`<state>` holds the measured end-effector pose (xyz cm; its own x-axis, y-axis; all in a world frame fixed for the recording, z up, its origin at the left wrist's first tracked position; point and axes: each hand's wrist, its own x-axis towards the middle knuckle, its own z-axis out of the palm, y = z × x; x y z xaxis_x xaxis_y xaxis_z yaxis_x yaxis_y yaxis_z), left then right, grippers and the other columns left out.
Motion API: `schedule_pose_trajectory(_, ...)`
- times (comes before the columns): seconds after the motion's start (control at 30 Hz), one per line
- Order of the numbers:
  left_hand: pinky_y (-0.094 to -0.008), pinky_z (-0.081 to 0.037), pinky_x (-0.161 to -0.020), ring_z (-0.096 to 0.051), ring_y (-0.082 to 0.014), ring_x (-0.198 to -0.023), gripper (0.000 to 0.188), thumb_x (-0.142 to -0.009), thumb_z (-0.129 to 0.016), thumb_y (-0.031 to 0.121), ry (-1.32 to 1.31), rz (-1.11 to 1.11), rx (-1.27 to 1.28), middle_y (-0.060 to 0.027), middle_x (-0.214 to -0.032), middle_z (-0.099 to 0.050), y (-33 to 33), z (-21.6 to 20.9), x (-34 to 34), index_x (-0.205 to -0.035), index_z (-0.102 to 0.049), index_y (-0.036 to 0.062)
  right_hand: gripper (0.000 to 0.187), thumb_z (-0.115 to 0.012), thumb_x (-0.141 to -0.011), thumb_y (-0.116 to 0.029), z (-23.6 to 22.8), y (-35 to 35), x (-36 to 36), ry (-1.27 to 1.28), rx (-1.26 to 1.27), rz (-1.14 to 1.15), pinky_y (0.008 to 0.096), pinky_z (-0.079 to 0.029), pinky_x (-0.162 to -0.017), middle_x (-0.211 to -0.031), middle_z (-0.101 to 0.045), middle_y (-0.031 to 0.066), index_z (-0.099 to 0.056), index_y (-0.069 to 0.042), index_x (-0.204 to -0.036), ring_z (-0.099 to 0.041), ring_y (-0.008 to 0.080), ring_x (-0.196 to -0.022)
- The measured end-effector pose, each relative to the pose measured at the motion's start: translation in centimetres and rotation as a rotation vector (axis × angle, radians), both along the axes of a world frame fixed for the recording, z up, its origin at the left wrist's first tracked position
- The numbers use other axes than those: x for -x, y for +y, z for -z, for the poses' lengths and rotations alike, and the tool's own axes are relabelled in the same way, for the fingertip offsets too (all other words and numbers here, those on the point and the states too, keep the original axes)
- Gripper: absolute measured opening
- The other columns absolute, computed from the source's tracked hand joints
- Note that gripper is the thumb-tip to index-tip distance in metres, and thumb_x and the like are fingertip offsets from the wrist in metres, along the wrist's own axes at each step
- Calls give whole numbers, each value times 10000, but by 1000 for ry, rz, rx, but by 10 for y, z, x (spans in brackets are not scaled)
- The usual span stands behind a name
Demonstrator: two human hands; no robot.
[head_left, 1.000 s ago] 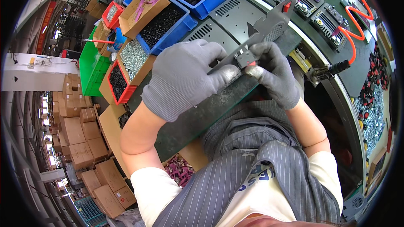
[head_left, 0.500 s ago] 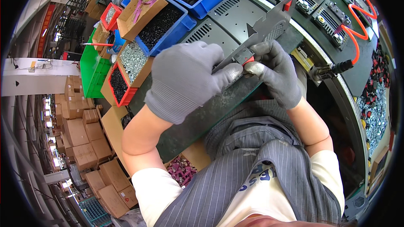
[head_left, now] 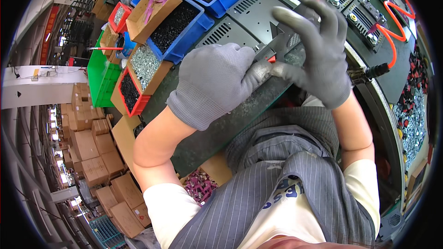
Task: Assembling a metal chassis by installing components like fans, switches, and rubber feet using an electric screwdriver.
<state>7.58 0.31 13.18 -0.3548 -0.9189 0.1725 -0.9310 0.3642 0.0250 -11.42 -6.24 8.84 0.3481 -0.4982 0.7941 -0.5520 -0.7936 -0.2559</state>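
Observation:
My left hand (head_left: 212,83), in a grey glove, is closed on the near end of a dark grey sheet-metal bracket (head_left: 278,44) held tilted above the workbench. A small red part (head_left: 272,59) shows on the bracket by my left thumb. My right hand (head_left: 323,57), gloved alike and slightly blurred, has its fingers spread over the far part of the bracket. Its thumb reaches back beside the red part; whether it touches cannot be seen. Flat dark slotted panels (head_left: 253,9) lie on the bench beyond my hands.
Left of the panels stand a blue bin (head_left: 226,5) of black round parts, another blue bin (head_left: 194,34) of small black pieces, and red bins (head_left: 144,102) with fasteners. To the right are an orange coiled hose (head_left: 392,37) with its tool (head_left: 362,74) and several mechanical assemblies (head_left: 364,20).
My right hand has let go of the red part's area, its fingers opening and rising up over the bracket. The left hand keeps its hold, shifted slightly right.

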Motion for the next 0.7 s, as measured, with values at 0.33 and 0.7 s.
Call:
schedule_pose_trajectory(0.33,-410,-412,-470,-545,-313,-543,253,-811,-612,306,-41,-71,107,-101,-609,-537,-2,2,10,-686,-581,88,404,-752,-584,-415,-10,-31,-10,297,-83,-270,487,-268,-1039,-1023,-580,22,-608,-105,-799,-456,290,-1142)
schedule_pose_trajectory(0.7,-380,-423,-497,-544,-293,-568,222,-821,-614,298,93,-105,-12,-126,-676,-581,-1,-3,5,-786,-640,80,316,-692,-696,-365,-13,-41,-3,326,-109,-438,489,-270,-1017,-999,-591,43,-617,-107,-863,-502,256,-1063)
